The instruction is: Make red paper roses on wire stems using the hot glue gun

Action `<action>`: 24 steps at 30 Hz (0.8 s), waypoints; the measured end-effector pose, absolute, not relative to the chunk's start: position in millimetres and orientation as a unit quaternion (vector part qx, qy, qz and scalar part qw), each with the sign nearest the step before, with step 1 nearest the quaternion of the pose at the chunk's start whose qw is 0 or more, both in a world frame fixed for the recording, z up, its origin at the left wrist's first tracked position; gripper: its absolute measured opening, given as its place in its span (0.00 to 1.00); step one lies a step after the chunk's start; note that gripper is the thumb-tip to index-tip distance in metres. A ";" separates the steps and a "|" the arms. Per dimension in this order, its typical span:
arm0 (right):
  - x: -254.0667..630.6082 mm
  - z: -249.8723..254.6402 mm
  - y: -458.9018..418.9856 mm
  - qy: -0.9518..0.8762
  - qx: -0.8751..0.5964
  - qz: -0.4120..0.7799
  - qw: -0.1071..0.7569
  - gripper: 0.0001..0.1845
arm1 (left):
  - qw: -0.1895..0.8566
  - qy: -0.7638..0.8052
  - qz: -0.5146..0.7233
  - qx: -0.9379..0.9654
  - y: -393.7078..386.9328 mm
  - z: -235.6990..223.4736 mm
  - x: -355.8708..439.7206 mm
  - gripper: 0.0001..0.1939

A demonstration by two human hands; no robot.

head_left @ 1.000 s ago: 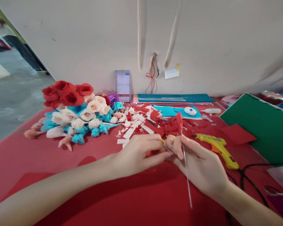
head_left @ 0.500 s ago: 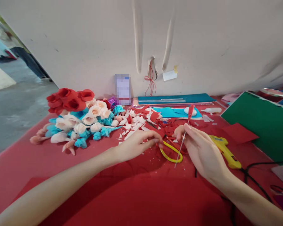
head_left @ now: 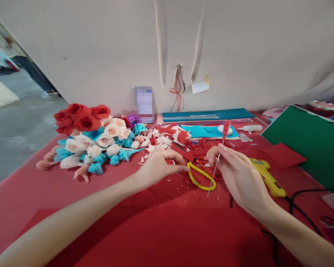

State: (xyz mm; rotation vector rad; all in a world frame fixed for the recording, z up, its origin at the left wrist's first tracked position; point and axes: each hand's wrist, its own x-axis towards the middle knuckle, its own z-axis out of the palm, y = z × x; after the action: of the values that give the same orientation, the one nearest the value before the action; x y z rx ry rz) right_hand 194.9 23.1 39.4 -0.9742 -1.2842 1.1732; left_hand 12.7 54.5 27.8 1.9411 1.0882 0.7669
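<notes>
My right hand [head_left: 236,174] pinches a thin metal wire stem [head_left: 215,170] that has a small red paper bud [head_left: 226,128] at its top, held upright and slightly tilted. My left hand [head_left: 158,167] rests on the red table [head_left: 156,230] with fingertips pinched together among red paper scraps [head_left: 195,148]; what it holds is too small to make out. Yellow-handled scissors [head_left: 200,180] lie on the table between the two hands.
A heap of red, white and blue paper roses [head_left: 91,137] lies at the left. A yellow glue gun [head_left: 267,178] with black cord [head_left: 303,202] lies to the right. A green sheet [head_left: 308,144], blue sheets [head_left: 208,115], a white tape dispenser [head_left: 225,129] and a glue tube [head_left: 249,128] sit near the wall.
The hands have parted. The right hand swung the wire stem upright and moved it back; the scissors now lie on the table, and the left hand reached forward into the scraps.
</notes>
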 end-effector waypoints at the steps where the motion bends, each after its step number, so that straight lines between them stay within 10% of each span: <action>1: 195.1 39.2 23.0 -0.542 -0.410 0.493 0.542 0.19 | 0.383 0.425 0.299 0.764 54.6 27.9 12.9 0.09; 7: 195.4 38.4 23.8 -0.548 -0.407 0.490 0.542 0.19 | 0.350 0.421 0.308 0.778 53.6 25.0 11.1 0.23; 13: 195.1 39.0 25.3 -0.553 -0.414 0.491 0.530 0.18 | 0.316 0.414 0.303 0.799 57.3 15.5 10.5 0.07; 24: 196.7 36.4 23.4 -0.610 -0.422 0.479 0.470 0.16 | 0.302 0.392 0.260 0.829 67.8 2.0 7.8 0.10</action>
State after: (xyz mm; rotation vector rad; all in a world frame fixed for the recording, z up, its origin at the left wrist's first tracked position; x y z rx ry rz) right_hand 196.7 23.4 36.4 -1.0330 -1.4949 1.1738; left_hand 7.8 67.8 2.0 2.1987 1.0390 0.6885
